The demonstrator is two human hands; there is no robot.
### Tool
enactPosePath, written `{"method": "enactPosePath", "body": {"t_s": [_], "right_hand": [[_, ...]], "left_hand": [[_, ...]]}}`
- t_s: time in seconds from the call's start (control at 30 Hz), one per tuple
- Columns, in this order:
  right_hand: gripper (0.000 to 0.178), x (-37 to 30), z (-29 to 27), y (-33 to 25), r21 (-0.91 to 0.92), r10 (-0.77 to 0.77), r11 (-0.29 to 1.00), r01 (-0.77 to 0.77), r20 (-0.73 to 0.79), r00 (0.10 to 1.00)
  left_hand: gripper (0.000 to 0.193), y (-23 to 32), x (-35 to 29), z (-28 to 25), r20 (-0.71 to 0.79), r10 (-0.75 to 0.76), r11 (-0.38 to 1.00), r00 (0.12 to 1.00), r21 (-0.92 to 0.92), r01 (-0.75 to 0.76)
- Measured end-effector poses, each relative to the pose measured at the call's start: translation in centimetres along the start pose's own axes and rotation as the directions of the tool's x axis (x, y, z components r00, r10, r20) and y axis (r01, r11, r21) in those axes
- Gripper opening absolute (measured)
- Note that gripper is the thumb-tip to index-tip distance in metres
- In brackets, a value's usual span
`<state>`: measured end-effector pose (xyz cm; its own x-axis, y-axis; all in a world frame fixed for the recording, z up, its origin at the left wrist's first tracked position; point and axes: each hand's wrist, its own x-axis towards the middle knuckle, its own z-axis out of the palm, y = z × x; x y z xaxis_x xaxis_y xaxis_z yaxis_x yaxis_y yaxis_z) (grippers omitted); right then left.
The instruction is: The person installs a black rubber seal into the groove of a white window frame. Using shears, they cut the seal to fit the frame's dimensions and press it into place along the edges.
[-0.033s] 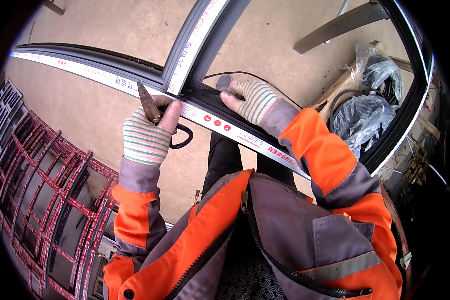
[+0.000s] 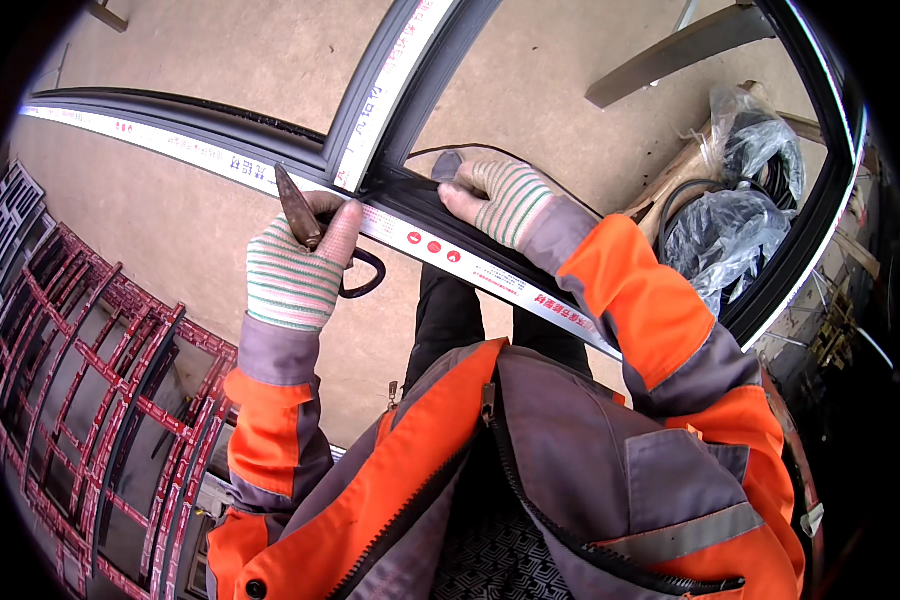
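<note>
A large dark window frame (image 2: 385, 180), with white printed protective tape on its face, lies across in front of me. My left hand (image 2: 295, 270), in a striped knit glove, is closed around a pair of scissors (image 2: 298, 208). Their worn brown blades point up and away, and one dark loop handle shows beneath the hand. The left thumb rests by the frame's near bar, close to the joint with the upright bar. My right hand (image 2: 500, 200), gloved alike, is at the inner edge of that bar, fingers curled. A grey tip (image 2: 448, 166) shows at its fingers; what they pinch is hidden.
A thin dark strip (image 2: 560, 180) curves behind my right hand. Clear plastic wrapping (image 2: 730, 245) and black coils lie beyond the frame on the right. A grey metal bar (image 2: 680, 55) is at the far right. Red-and-white wrapped lattice frames (image 2: 120, 375) stand at left.
</note>
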<state>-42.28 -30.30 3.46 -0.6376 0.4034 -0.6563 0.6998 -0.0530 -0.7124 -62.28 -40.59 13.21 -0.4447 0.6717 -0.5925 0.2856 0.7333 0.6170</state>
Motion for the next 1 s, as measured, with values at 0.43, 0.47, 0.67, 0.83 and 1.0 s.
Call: {"method": "enactPosePath", "body": {"t_s": [0.43, 0.47, 0.67, 0.83, 1.0], "right_hand": [[0.031, 1.1, 1.1, -0.7, -0.077, -0.003, 0.997, -0.001, -0.06, 0.998], [0.031, 1.1, 1.1, -0.7, -0.082, -0.006, 0.997, 0.001, -0.061, 0.998], [0.031, 0.6, 0.6, -1.3, -0.051, 0.041, 0.998, -0.043, -0.041, 0.998], [0.034, -0.1, 0.8, -1.4, -0.025, 0.025, 0.999, -0.029, -0.164, 0.986], [0.013, -4.1, 1.1, -3.7, -0.297, -0.458, 0.889, 0.35, -0.523, 0.719]], "left_hand": [[0.038, -1.0, -1.4, -1.6, 0.112, -0.205, 0.969, 0.972, -0.114, 0.217], [0.039, -1.3, -1.7, -1.7, 0.119, -0.227, 0.964, 0.967, -0.115, 0.24], [0.039, -2.1, -2.4, -1.1, 0.214, -0.243, 0.936, 0.946, -0.203, 0.286], [0.039, -2.7, -2.0, -0.3, 0.276, -0.164, 0.931, 0.947, -0.274, 0.241], [0.044, -3.0, -2.4, 0.1, 0.235, -0.225, 0.886, 0.946, -0.356, 0.299]]}}
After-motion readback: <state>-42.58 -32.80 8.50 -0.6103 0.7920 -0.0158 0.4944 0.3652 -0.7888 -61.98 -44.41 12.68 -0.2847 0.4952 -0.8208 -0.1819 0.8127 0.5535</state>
